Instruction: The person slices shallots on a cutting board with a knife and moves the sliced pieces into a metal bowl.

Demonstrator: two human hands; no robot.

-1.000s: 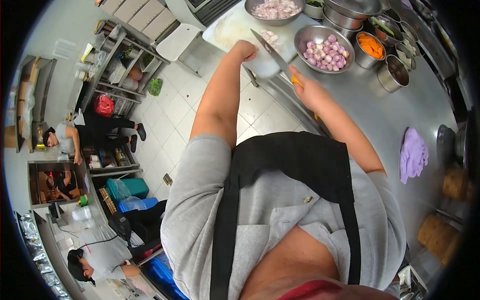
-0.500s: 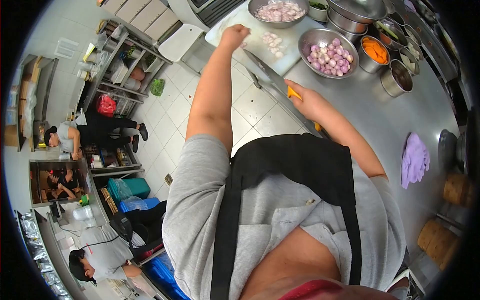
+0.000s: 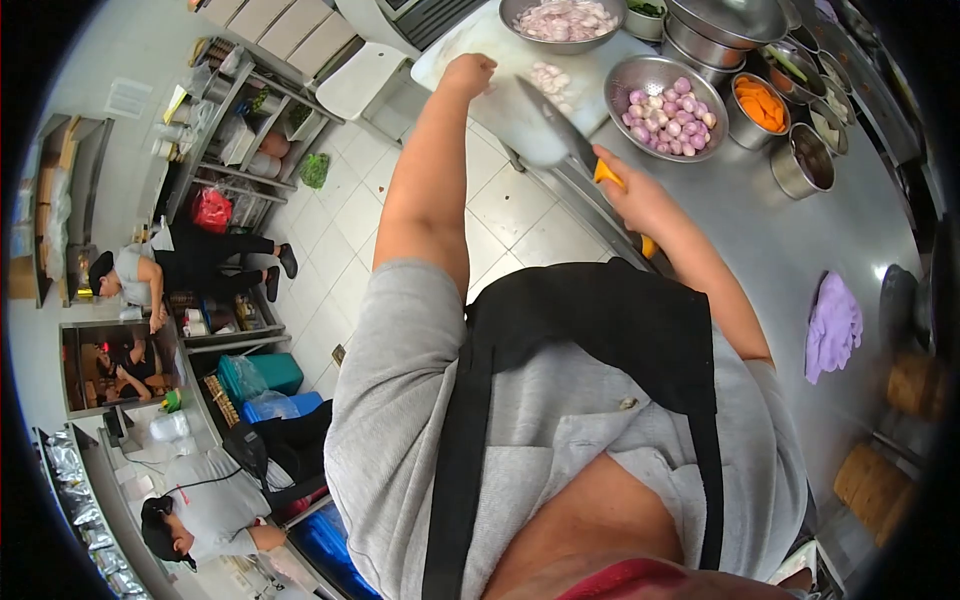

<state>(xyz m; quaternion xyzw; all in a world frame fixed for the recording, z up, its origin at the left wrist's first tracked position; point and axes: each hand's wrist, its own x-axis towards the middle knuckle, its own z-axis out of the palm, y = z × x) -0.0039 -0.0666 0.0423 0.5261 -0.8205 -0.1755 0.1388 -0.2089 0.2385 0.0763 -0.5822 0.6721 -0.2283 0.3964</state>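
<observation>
My right hand [image 3: 635,200] is wrapped round the yellow handle of a kitchen knife [image 3: 556,118]. The broad blade slants up and left over the white cutting board [image 3: 450,65], its tip apart from my other hand. On the board's left part, my left hand [image 3: 468,75] is closed with its fingers curled; whatever they hold is too small to make out. Sliced shallots [image 3: 552,82] lie on the board beside the blade. Behind them is a metal bowl [image 3: 575,47] of sliced shallots. A perforated metal bowl [image 3: 617,95] holds peeled whole shallots [image 3: 670,118] right of the board.
Right of the shallots stand a metal container of cut orange pieces [image 3: 760,103] and a metal pot [image 3: 803,165]. Stacked metal bowls [image 3: 715,25] are behind. A purple glove [image 3: 833,325] lies on the steel counter [image 3: 745,225]. Two people work at the left, one bending [image 3: 215,495].
The knife and my right hand have shifted right, the blade moving away from my left hand. My left hand stays nearly in place. The view has shifted slightly.
</observation>
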